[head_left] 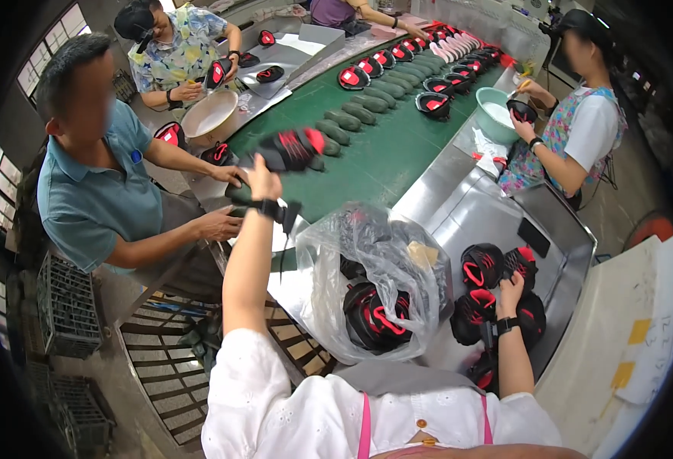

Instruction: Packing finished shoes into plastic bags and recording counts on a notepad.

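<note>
The black shoe upper with red stripes (294, 147) is lifted above the green conveyor belt (382, 157), gripped at its heel end by our left hand (262, 177), probably to set it on the belt. Our right hand (511, 291) rests on another black-and-red upper (480, 265) on the steel worktop (459, 203); we cannot tell whether it grips. A clear plastic bag (374, 260) partly hides more uppers.

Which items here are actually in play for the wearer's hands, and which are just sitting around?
In play:
left hand holding a black-and-red shoe upper over the green belt
right hand on the black-and-red uppers on the steel table

Sitting around:
clear bag of uppers
green lasts
teal basin
</note>
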A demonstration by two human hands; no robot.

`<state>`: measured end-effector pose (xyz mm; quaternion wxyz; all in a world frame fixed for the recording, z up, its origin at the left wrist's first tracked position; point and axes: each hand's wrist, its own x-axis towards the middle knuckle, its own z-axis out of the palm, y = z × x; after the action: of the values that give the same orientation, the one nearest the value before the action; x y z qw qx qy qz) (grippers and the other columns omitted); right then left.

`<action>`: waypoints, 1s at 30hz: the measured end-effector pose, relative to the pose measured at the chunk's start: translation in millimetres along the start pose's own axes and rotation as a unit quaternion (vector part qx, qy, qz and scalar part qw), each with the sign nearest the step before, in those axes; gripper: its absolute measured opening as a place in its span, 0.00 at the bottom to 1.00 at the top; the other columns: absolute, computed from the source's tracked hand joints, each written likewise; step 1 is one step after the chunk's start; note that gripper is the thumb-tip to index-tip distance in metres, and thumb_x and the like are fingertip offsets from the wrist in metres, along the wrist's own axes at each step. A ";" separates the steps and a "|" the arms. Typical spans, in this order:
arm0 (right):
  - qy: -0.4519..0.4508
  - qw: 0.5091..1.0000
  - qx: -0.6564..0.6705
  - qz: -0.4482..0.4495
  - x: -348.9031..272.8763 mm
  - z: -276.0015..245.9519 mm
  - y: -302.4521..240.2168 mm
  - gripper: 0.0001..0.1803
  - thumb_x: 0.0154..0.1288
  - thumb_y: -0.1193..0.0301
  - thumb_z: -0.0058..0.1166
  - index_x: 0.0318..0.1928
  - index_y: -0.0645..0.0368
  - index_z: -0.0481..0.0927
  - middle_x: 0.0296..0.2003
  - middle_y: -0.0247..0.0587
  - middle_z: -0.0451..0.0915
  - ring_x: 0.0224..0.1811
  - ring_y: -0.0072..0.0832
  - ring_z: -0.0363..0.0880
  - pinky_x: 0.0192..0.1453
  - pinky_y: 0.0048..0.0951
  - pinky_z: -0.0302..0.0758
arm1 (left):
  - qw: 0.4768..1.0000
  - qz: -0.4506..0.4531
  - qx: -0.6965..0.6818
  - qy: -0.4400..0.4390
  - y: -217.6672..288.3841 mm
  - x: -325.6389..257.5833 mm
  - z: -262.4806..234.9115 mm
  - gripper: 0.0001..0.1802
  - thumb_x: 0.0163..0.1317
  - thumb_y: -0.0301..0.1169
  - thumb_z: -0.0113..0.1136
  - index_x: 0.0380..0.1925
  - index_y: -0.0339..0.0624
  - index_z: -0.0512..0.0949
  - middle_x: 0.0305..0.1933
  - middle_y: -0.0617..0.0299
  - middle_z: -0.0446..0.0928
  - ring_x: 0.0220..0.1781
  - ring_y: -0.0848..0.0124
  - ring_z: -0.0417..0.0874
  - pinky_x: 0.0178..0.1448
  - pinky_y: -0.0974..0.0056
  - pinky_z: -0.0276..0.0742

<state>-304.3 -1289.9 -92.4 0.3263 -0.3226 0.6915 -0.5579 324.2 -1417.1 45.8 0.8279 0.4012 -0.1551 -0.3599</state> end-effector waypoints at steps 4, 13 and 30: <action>-0.160 0.985 0.055 -0.025 -61.8 31.4 -79.6 0.23 0.54 0.85 0.47 0.52 0.61 0.65 0.47 0.44 0.69 0.44 0.28 0.74 0.42 0.23 0.74 | 0.988 -0.131 0.077 0.004 25.6 4.3 33.1 0.40 0.60 0.53 0.48 0.66 0.49 0.48 0.72 0.57 0.38 0.74 0.59 0.36 0.63 0.34 0.46; -0.670 0.733 0.023 -0.117 -208.2 120.9 -176.1 0.09 0.63 0.73 0.47 0.38 0.66 0.76 0.33 0.41 0.79 0.36 0.26 0.79 0.42 0.24 0.73 | 0.592 -0.288 0.477 -0.582 3.1 -174.7 -15.3 0.19 0.64 0.39 0.50 0.46 0.34 0.72 0.46 0.55 0.77 0.49 0.67 0.77 0.54 0.65 0.71; -0.402 0.752 -0.291 -0.434 -157.9 116.2 -117.8 0.22 0.48 0.64 0.61 0.44 0.60 0.73 0.45 0.48 0.74 0.51 0.44 0.71 0.52 0.41 0.71 | 0.591 -0.082 0.567 -0.568 -43.8 -285.3 -31.5 0.48 0.50 0.58 0.58 0.56 0.24 0.60 0.51 0.34 0.70 0.54 0.47 0.72 0.58 0.56 0.67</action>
<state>-109.0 -1247.1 18.6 0.1873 -0.8620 0.4109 -0.2305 123.1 -1212.6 1.1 0.1437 0.5153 -0.7327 -0.4206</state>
